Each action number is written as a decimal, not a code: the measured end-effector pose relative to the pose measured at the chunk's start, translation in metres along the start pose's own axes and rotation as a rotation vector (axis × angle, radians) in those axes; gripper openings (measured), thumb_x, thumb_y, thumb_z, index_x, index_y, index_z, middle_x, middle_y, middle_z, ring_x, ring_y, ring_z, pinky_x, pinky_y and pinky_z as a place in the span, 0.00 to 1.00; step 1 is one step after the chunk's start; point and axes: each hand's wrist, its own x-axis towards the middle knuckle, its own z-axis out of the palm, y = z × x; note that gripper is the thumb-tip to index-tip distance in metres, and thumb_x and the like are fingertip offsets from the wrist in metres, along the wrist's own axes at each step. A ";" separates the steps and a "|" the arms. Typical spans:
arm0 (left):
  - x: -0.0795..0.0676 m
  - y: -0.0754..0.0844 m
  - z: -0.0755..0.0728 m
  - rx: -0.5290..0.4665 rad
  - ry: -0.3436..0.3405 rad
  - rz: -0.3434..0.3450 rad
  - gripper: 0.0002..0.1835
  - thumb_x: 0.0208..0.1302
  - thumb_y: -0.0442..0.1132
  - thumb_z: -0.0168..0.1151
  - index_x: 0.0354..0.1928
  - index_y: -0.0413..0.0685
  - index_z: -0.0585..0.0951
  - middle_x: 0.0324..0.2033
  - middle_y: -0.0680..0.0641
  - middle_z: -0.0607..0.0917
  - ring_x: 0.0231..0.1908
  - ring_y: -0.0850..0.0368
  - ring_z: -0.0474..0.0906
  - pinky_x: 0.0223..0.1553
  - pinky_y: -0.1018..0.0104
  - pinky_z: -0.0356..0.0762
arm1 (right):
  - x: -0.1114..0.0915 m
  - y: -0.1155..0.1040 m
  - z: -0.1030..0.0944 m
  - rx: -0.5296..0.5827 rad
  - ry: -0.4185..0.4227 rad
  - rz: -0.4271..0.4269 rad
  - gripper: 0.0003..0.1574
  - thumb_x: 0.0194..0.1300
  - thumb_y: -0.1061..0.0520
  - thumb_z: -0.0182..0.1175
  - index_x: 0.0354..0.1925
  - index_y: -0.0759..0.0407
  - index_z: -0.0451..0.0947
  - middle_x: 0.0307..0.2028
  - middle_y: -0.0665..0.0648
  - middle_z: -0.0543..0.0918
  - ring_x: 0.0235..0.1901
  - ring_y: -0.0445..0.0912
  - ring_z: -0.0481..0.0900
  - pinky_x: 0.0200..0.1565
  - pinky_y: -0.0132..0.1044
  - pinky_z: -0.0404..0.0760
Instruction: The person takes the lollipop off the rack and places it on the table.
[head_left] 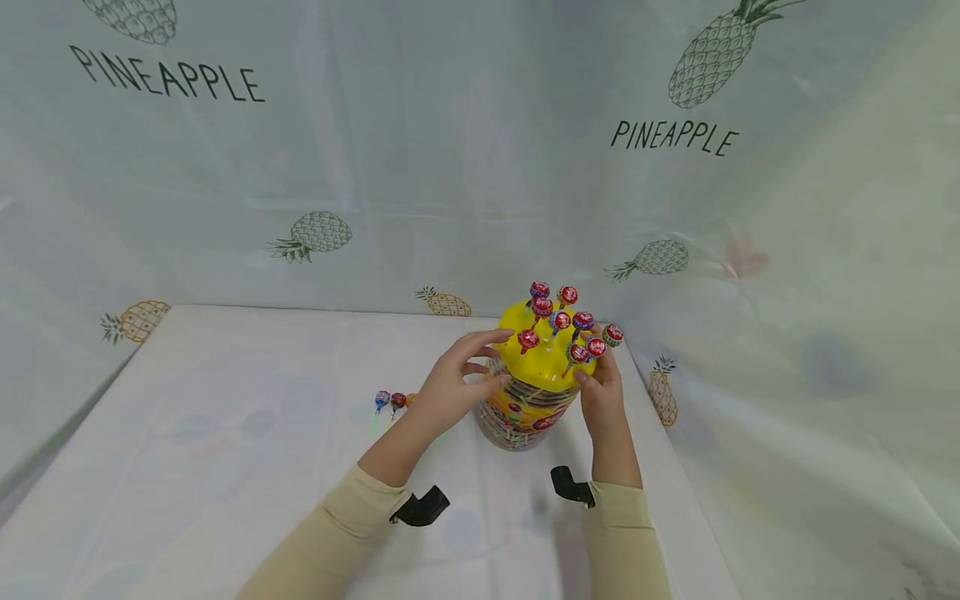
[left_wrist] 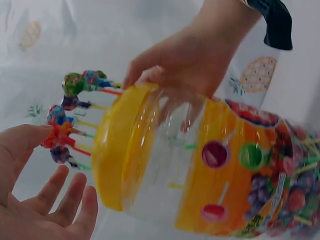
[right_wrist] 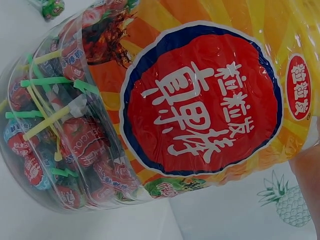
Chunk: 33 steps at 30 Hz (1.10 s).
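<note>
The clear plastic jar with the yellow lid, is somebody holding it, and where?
The right hand holds the clear, round plastic jar at its yellow lid and just below. The left hand is beside the lid; touching can't be told.

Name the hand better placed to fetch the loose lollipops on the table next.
Probably the left hand: the loose lollipops lie on its outer side, while the right hand is at the jar's opposite side.

Over the head feed I count one candy jar (head_left: 517,410), one yellow lid (head_left: 542,363), nine lollipops (head_left: 542,307) stuck in it, at least three loose lollipops (head_left: 382,399), one left hand (head_left: 452,377), one right hand (head_left: 604,393), two PINEAPPLE captions (head_left: 675,138).
</note>
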 end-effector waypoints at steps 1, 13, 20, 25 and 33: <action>0.000 0.001 0.003 -0.006 -0.001 -0.001 0.29 0.63 0.35 0.67 0.66 0.57 0.73 0.62 0.52 0.72 0.56 0.53 0.72 0.56 0.53 0.74 | 0.000 0.000 0.000 0.002 0.004 0.003 0.44 0.59 0.74 0.49 0.73 0.53 0.60 0.71 0.54 0.59 0.69 0.49 0.57 0.67 0.36 0.61; -0.004 0.009 0.024 0.052 -0.003 0.044 0.29 0.62 0.36 0.68 0.65 0.65 0.75 0.61 0.58 0.73 0.60 0.59 0.68 0.63 0.43 0.63 | -0.001 -0.001 -0.001 0.014 0.039 0.020 0.40 0.60 0.73 0.50 0.68 0.51 0.67 0.74 0.51 0.55 0.70 0.49 0.55 0.69 0.40 0.57; -0.004 0.012 0.027 0.055 0.001 0.014 0.29 0.62 0.36 0.68 0.65 0.66 0.75 0.61 0.59 0.74 0.61 0.58 0.68 0.62 0.44 0.64 | -0.001 -0.002 0.002 0.013 0.039 0.024 0.41 0.59 0.74 0.50 0.70 0.52 0.66 0.73 0.51 0.56 0.70 0.49 0.55 0.67 0.37 0.59; -0.003 0.013 0.026 0.047 0.019 0.007 0.30 0.62 0.35 0.68 0.65 0.64 0.75 0.61 0.58 0.74 0.61 0.58 0.68 0.61 0.46 0.66 | -0.001 -0.002 0.003 0.014 0.037 0.020 0.41 0.59 0.74 0.50 0.69 0.52 0.67 0.74 0.52 0.55 0.70 0.49 0.55 0.66 0.36 0.61; -0.001 0.015 0.023 0.067 0.050 0.055 0.30 0.62 0.35 0.68 0.66 0.62 0.75 0.61 0.57 0.75 0.57 0.59 0.71 0.60 0.52 0.70 | -0.001 -0.003 0.004 -0.003 0.041 0.039 0.43 0.59 0.74 0.50 0.71 0.53 0.63 0.74 0.51 0.55 0.71 0.49 0.55 0.67 0.38 0.60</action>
